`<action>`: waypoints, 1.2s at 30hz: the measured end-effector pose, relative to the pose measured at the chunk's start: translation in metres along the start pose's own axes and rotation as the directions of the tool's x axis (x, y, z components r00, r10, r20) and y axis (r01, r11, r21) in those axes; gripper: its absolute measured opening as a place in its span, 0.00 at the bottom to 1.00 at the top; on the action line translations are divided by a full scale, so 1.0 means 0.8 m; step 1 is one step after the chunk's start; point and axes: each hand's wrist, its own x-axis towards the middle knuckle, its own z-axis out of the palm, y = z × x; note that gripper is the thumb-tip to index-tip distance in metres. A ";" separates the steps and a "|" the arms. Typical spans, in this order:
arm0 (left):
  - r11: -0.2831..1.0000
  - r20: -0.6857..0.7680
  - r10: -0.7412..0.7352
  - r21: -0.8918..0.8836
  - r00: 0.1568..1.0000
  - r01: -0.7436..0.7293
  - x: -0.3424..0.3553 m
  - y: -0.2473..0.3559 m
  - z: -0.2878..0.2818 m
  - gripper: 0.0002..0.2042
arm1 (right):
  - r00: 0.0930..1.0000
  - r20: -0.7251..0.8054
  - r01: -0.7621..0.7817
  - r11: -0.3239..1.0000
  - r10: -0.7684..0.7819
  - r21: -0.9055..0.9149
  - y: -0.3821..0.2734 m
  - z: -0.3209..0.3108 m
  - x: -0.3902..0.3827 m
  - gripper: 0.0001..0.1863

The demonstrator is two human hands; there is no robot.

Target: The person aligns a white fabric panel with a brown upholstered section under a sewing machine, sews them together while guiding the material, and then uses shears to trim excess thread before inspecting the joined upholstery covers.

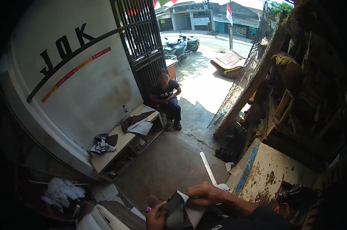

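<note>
A piece of sheet material (174, 210), dark green with a pale grey-white side, is held up and bent at the bottom middle of the head view. My left hand (156, 214) grips its left side, thumb against the green face. My right hand (204, 193) is closed on its upper right part, fingers curled at the folded edge. A long pale straight strip (208, 168) lies just beyond my hands. Below and to the left are a cream padded piece (98, 218) and some brown material (116, 211), partly out of frame.
A bench (104, 163) holding cut pieces stands along the left wall. A seated person (166, 92) is beside the gate (141, 46). A worn board (267, 168) and wooden clutter (296, 96) fill the right side; motorbikes (179, 49) stand outside. White stuffing (62, 191) lies lower left.
</note>
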 end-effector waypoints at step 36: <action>0.976 0.016 0.124 0.177 0.992 -0.125 0.860 -0.031 0.090 0.13 | 0.900 0.110 -0.395 0.896 0.422 -0.204 0.405 -0.332 0.411 0.32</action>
